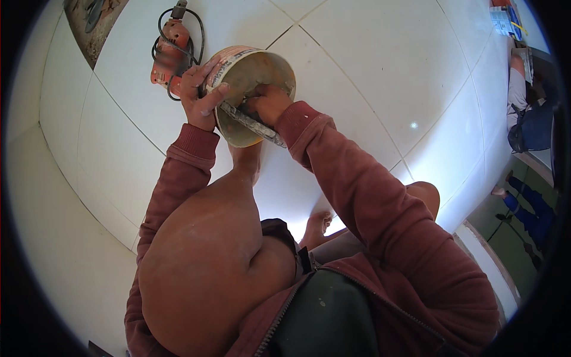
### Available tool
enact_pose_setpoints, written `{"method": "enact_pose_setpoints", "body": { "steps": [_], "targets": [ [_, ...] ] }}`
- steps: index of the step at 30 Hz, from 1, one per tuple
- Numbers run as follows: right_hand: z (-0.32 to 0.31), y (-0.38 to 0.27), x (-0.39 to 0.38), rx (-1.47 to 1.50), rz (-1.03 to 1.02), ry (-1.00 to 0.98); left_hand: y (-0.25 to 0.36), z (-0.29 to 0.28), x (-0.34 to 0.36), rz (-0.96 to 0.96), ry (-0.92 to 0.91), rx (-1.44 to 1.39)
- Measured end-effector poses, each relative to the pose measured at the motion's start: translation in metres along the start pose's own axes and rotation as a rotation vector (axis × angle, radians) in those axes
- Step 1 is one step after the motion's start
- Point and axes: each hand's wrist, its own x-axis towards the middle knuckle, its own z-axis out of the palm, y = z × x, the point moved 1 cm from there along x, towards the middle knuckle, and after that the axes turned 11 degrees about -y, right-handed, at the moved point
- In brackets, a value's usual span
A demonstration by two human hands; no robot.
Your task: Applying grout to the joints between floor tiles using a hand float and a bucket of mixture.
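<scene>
A small plastic bucket point(229, 65), caked with dried grey material, is tipped toward me near my left foot. My left hand point(201, 95) grips its left side, the thumb over the rim and the fingers along the outer wall. Inside the mouth, my right hand point(267, 102) reaches down with bent fingers; their tips, and whatever they hold, are hidden. A crusted grey strip point(253, 125) slants across the opening below that hand, and I cannot tell whether it is the bucket's handle or a loose piece.
An orange-red power drill point(172, 50) with a looped black cable lies left of the bucket. Pale tiles point(369, 71) cover the floor. Rough rubble point(106, 21) shows at the far left. A blue-and-white container point(505, 22) stands far right, near another person point(516, 89) and dark-blue clothing point(529, 202).
</scene>
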Motion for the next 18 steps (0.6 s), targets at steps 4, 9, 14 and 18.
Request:
{"method": "enact_pose_setpoints", "body": {
  "steps": [4, 9, 14, 18],
  "targets": [
    [0.005, 0.015, 0.012, -0.168, -0.188, 0.035, 0.000, 0.000, 0.002, 0.053, -0.016, 0.097],
    [0.013, 0.049, 0.009, 0.000, -0.385, -0.008, 0.006, -0.001, 0.002, 0.049, -0.050, 0.156],
    [0.015, 0.033, -0.012, 0.428, -0.224, 0.207, 0.010, -0.003, 0.001, -0.068, -0.061, -0.091],
    [0.029, 0.008, 0.006, 0.541, 0.005, 0.249, 0.002, -0.007, 0.000, 0.011, -0.114, 0.118]
  ]
}}
